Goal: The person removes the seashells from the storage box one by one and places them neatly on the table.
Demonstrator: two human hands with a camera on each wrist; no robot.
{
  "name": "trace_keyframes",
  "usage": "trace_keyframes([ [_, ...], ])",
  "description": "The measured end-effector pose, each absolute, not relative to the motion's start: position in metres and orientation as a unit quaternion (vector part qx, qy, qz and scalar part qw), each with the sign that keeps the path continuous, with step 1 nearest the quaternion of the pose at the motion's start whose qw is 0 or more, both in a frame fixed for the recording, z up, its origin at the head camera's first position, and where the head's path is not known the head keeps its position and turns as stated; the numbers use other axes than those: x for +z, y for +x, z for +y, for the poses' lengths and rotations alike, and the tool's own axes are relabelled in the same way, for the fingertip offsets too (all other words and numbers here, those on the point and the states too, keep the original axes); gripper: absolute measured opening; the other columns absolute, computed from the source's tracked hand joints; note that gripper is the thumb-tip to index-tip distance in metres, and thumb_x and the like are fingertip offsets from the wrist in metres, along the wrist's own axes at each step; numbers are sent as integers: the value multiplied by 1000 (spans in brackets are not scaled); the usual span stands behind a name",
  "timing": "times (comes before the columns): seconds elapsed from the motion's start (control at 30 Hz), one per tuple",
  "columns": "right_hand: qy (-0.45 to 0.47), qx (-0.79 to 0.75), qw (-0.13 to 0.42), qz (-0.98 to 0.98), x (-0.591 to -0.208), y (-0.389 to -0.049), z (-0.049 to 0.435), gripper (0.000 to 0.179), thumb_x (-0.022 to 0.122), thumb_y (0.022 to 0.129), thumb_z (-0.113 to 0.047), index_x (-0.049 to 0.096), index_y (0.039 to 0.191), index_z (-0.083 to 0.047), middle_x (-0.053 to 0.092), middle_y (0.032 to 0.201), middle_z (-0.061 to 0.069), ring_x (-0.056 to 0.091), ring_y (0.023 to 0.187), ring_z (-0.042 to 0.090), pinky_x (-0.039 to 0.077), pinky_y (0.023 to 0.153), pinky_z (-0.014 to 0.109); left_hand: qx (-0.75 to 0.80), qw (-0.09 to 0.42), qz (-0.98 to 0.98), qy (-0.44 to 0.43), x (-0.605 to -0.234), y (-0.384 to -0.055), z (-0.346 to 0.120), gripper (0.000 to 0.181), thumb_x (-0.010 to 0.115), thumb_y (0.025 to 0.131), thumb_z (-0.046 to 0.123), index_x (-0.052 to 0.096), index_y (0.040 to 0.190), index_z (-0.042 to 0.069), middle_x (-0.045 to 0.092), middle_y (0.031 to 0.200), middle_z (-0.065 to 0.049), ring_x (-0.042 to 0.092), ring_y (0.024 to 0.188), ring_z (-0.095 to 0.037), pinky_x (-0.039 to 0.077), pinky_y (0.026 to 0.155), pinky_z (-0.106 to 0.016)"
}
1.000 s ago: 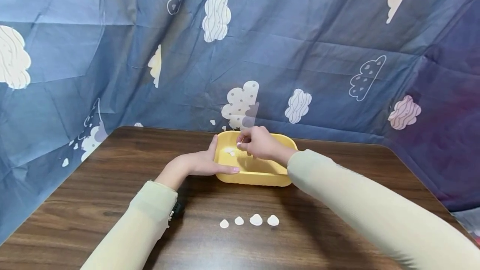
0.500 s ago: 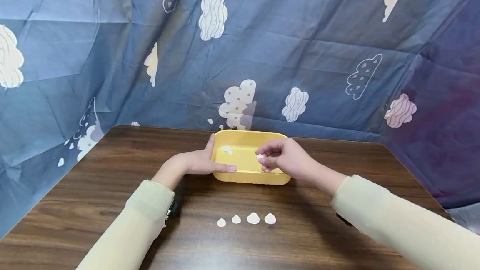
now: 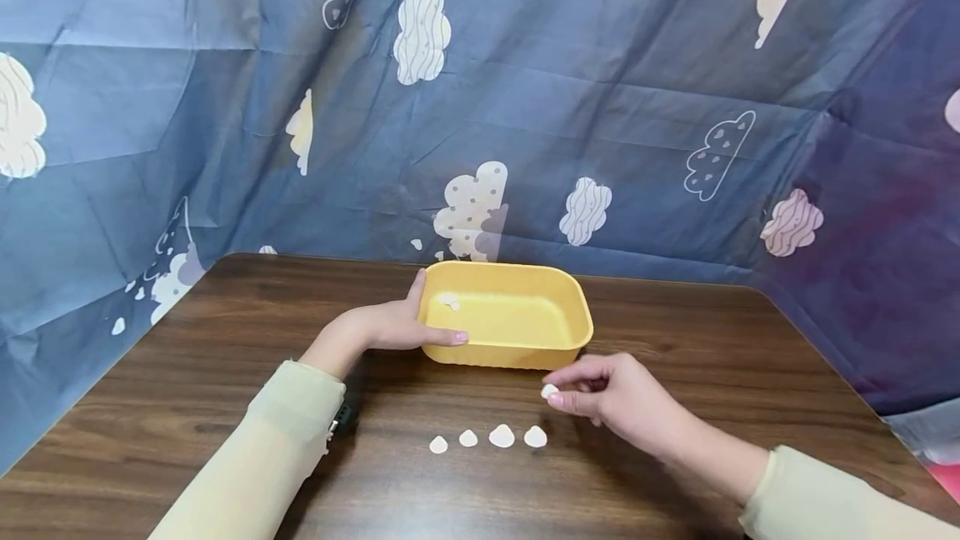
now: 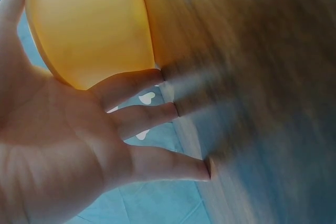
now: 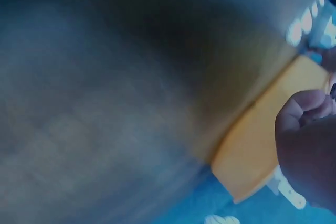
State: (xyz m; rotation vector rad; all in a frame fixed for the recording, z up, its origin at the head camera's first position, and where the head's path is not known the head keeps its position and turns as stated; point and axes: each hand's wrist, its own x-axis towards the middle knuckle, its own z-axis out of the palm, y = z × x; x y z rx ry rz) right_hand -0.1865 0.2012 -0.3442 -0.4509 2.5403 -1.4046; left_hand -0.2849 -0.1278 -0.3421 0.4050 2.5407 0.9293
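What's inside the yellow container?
Small white pieces lie inside the yellow container, at the end the left hand touches. Its near wall hides anything right behind it.

Row of 4 white shells (image 3: pixel 502 437)
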Motion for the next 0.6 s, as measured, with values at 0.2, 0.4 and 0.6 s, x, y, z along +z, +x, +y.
trace_keyframes([
  [0.2, -99, -471, 128, 867, -366, -172, 216, 33, 85, 91, -30, 83, 119, -12, 80, 92, -2, 58, 75, 3, 48, 64, 21, 330, 201, 911, 145, -342, -286, -129, 142, 73, 88, 70, -29, 165, 7, 9, 177, -26, 39, 155, -34, 33, 128, -49],
  [0.4, -89, -435, 133, 886, -385, -168, 226, 32, 86, 90, -37, 84, 117, -19, 81, 118, 0, 67, 116, 12, 53, 87, 20, 329, 202, 911, 146, -342, -285, -129, 144, 73, 87, 70, -31, 164, 8, 5, 178, -27, 37, 157, -35, 32, 129, -49],
  [0.6, -85, -416, 123, 897, -390, -170, 225, 32, 87, 88, -37, 84, 115, -21, 81, 100, -2, 64, 103, 7, 51, 83, 19, 326, 204, 911, 145, -342, -285, -129, 145, 73, 86, 73, -32, 164, 9, 4, 178, -25, 35, 159, -35, 32, 129, -50],
])
